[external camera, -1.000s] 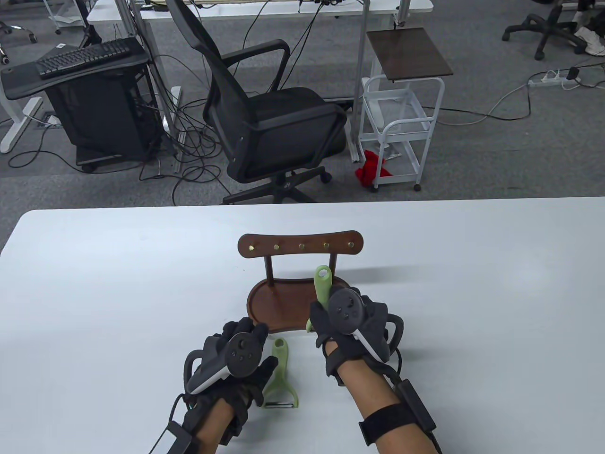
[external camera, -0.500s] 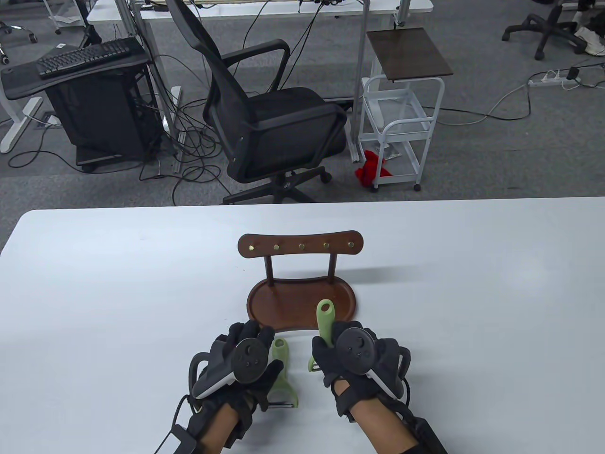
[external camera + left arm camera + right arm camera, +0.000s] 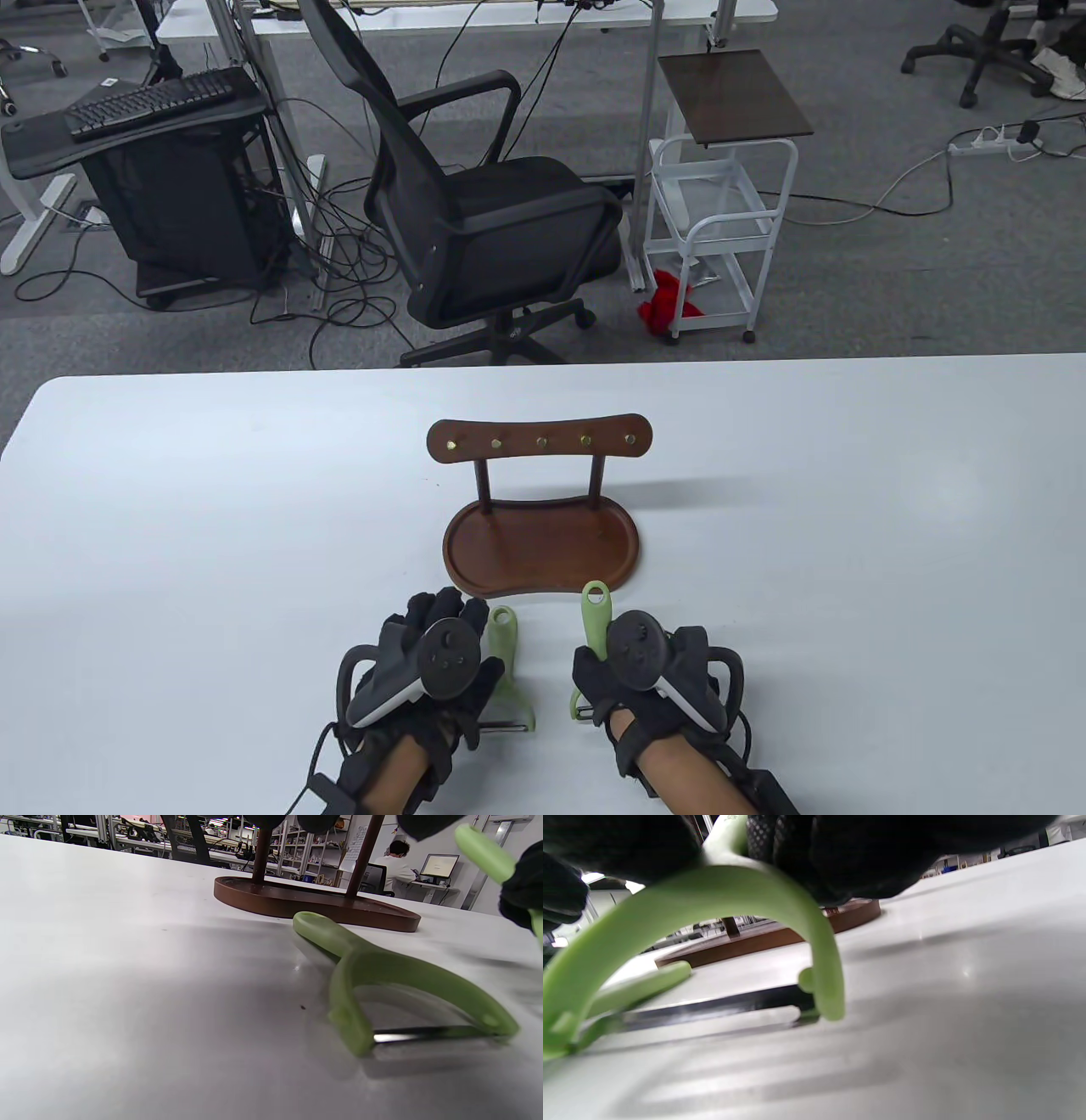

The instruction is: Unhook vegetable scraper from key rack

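The brown wooden key rack (image 3: 539, 441) stands mid-table with bare hooks above its tray base (image 3: 543, 552). My right hand (image 3: 604, 671) grips a green vegetable scraper (image 3: 594, 613) by its handle, in front of the base, loop end pointing away. In the right wrist view its arched head (image 3: 780, 895) and blade (image 3: 712, 1005) sit low at the table surface. A second green scraper (image 3: 506, 671) lies flat on the table beside my left hand (image 3: 441, 624), which rests open next to it without holding it. That scraper fills the left wrist view (image 3: 382, 971).
The white table (image 3: 212, 509) stretches wide on both sides. The rack base (image 3: 314, 902) is just beyond the lying scraper. An office chair (image 3: 484, 212) and a white cart (image 3: 721, 221) stand on the floor behind the table.
My right hand has carried the scraper from over the rack base toward me and down to the table. My left hand has shifted slightly right beside the lying scraper.
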Demonstrator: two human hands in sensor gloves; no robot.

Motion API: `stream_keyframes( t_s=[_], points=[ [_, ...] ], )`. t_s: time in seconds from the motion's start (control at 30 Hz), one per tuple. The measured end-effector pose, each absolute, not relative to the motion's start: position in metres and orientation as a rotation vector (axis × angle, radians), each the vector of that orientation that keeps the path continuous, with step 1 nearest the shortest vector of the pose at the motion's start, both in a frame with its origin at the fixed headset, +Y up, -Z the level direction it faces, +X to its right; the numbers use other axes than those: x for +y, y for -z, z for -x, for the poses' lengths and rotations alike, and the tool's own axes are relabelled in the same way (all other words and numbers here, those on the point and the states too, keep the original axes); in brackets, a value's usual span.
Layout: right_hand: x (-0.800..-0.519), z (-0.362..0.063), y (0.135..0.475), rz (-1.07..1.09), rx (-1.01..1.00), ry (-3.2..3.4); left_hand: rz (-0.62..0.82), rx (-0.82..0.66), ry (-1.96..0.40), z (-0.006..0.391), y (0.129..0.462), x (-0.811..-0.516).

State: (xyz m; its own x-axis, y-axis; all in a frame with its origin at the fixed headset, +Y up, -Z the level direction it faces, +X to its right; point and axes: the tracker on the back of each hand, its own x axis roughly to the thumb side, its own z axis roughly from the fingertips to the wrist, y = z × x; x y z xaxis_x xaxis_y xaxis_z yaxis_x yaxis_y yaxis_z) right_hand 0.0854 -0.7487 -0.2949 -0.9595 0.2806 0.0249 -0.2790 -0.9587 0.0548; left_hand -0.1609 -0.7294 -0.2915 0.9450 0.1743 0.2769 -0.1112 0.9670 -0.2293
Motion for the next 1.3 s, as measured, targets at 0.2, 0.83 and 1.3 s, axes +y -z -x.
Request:
stream_keyframes(
  t_s=[0.2,0.83,1.3],
  points=[
    [-0.757,-0.086,0.295,-0.012,0.194,-2.896,0.225,-0.301,-0.147,0.16,0.291,-0.731],
    [-0.767,-0.075,0.296,0.053,0.22,-3.006,0.25,-0.298,-0.139,0.159,0.29,-0.733],
    [-0.767,-0.078,0.295,0.099,0.231,-2.993,0.252,-0.292,-0.139,0.159,0.29,-0.733]
  ],
)
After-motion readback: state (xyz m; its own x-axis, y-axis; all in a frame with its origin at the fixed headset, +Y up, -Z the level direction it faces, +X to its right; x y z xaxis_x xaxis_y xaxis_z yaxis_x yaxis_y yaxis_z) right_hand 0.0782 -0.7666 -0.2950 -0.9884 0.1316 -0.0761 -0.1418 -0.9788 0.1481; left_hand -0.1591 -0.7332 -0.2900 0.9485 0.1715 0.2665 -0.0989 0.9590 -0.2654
